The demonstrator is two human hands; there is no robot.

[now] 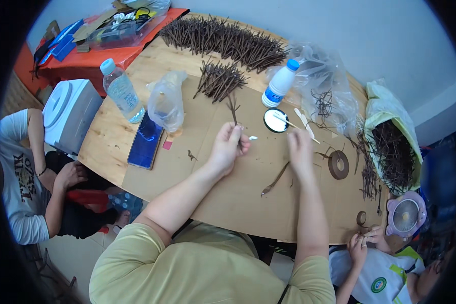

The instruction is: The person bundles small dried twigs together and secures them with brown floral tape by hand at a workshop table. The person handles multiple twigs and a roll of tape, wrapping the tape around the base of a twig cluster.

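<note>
My left hand (230,145) is closed around the lower end of a thin brown forked twig (233,108), which points up and away over the cardboard (187,152). My right hand (300,147) is smeared by motion, so its fingers do not show clearly. It is next to a pale thin stick (286,120), whose far end rests in a small round dish (276,122) of white paste. Whether the fingers grip that stick is unclear. A white bottle with a blue cap (280,83) stands just behind the dish. A brown strip (276,180) lies between my forearms.
Bundled twigs (223,40) line the back, with a smaller pile (220,80) in front. Left are a water bottle (122,92), a plastic bag (167,101) and a phone (145,140). A tape roll (338,164) and twig sack (393,152) are right. People sit at both sides.
</note>
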